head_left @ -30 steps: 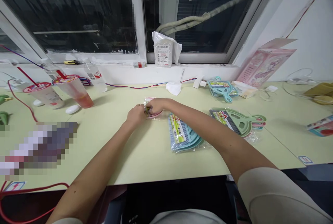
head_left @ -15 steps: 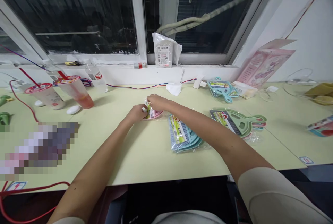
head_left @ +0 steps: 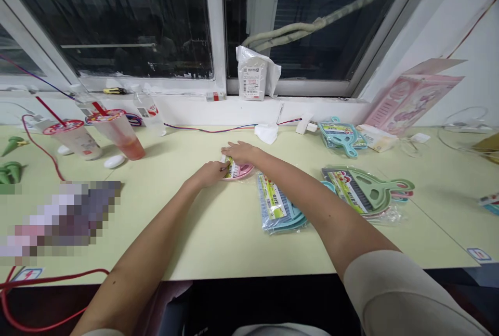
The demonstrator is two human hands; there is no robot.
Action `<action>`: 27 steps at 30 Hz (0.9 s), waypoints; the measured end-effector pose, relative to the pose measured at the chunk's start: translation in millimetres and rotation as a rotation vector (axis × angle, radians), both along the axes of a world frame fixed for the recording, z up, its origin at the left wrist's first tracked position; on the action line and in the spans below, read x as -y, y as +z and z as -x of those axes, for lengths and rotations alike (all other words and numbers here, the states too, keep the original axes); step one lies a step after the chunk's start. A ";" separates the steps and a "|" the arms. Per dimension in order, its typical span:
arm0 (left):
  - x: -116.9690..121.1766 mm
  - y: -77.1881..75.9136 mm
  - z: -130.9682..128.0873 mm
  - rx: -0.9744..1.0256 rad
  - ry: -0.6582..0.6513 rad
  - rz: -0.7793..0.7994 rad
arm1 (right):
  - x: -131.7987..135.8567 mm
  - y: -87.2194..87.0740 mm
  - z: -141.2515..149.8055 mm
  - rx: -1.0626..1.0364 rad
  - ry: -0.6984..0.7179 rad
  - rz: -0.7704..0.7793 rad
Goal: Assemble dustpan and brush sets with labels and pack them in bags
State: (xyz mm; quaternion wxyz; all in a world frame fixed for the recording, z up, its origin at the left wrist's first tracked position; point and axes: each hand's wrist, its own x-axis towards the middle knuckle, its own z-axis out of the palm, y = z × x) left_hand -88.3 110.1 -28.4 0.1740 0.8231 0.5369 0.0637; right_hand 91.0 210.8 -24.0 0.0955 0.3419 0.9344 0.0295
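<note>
A pink dustpan-and-brush set (head_left: 244, 171) in clear plastic lies on the table, partly hidden under my hands. My left hand (head_left: 213, 173) is at its left edge, fingers curled in a pinch on the wrapping. Flat across its upper part rests my right hand (head_left: 239, 153), fingers stretched out. To the right, partly behind my right forearm, is a bagged blue dustpan set (head_left: 273, 206). Beyond that arm are a green dustpan set (head_left: 360, 190), with a pink handle showing beneath it, and another blue set (head_left: 341, 136) nearer the wall.
Two drink cups (head_left: 119, 136) with red straws stand at the left, near a plastic bottle (head_left: 150, 115). A crumpled white tissue (head_left: 266, 133) lies by the sill. At the back right leans a pink box (head_left: 415, 97). A red cable (head_left: 58, 279) crosses the front left edge.
My right hand has gone from curled fingers to lying flat on the pink set. The left hand stays at its left edge. The view has shifted slightly left.
</note>
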 end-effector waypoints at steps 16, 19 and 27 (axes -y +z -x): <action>7.3 9.8 7.0 0.183 0.051 0.248 | 0.7 -16.2 -3.4 -0.099 -0.159 0.119; 7.6 13.0 8.6 0.172 0.063 0.354 | -2.2 -17.8 -4.4 -0.060 -0.141 0.094; 5.8 24.6 18.8 0.080 -0.007 0.459 | -9.1 -19.3 -4.3 -0.033 -0.125 0.066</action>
